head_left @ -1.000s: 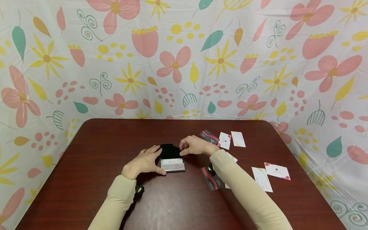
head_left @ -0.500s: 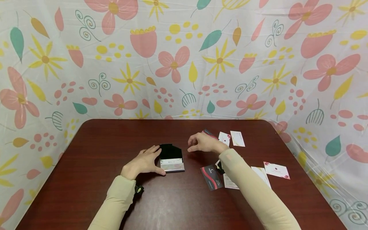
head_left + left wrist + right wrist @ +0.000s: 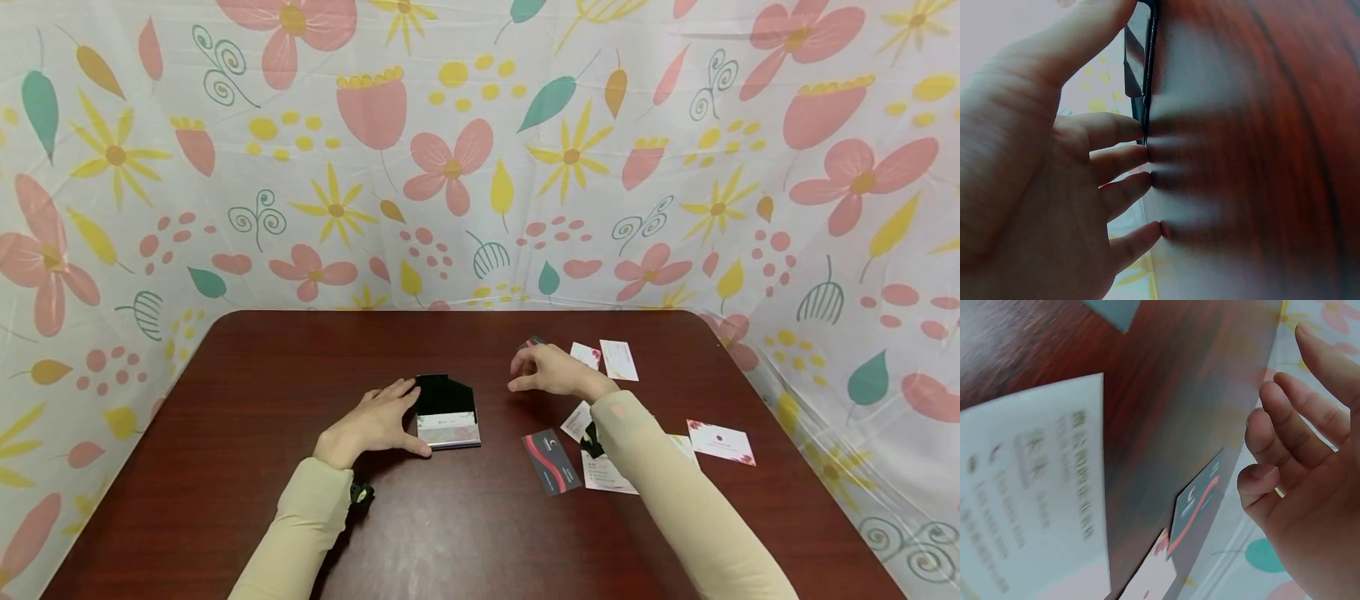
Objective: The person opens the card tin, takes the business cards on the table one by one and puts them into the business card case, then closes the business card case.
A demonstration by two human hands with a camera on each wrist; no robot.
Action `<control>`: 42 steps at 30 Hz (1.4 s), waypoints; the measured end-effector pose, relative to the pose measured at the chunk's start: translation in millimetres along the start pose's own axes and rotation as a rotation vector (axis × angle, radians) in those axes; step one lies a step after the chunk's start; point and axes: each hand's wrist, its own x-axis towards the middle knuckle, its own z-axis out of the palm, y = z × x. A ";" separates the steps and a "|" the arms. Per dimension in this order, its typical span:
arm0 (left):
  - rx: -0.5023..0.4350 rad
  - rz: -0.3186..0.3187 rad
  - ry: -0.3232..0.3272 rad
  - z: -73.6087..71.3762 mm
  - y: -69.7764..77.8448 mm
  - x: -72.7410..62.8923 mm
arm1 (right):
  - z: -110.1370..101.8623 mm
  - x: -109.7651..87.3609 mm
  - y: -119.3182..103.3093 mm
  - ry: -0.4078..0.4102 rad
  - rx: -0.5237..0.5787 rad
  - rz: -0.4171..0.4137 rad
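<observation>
My left hand (image 3: pixel 375 425) lies spread at the left side of a black business card case (image 3: pixel 442 397). Its thumb touches the near left corner and its straight fingers reach along the far left edge. The case lies with its lid up, and white business cards (image 3: pixel 448 423) sit inside. In the left wrist view the fingertips touch the tabletop beside the case (image 3: pixel 1149 69). My right hand (image 3: pixel 551 371) hovers above the table right of the case, fingers loosely bent and holding nothing. Below it a dark business card (image 3: pixel 1194 503) with a red stripe is partly hidden in the head view.
Another dark card (image 3: pixel 552 462) lies right of centre, next to several white cards (image 3: pixel 606 473) partly under the right sleeve. Two white cards (image 3: pixel 618 360) lie at the back right, and one with red corners (image 3: pixel 722 442) farther right. A floral cloth (image 3: pixel 450 250) hangs behind the table.
My right hand has left the card case and moved right, toward the loose cards. My left hand stays at the case.
</observation>
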 end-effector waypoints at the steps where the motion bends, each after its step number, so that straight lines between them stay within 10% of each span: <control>1: -0.001 0.003 0.004 0.2 -0.3 0.1 | -0.4 -1.1 1.7 0.004 0.000 0.006; 24: -0.006 -0.005 0.000 0.6 -0.9 0.8 | -3.9 -49.8 59.2 0.241 0.009 0.161; 42: -0.010 -0.005 -0.004 -1.1 1.7 -0.9 | -6.8 -65.8 63.2 0.448 -0.106 0.524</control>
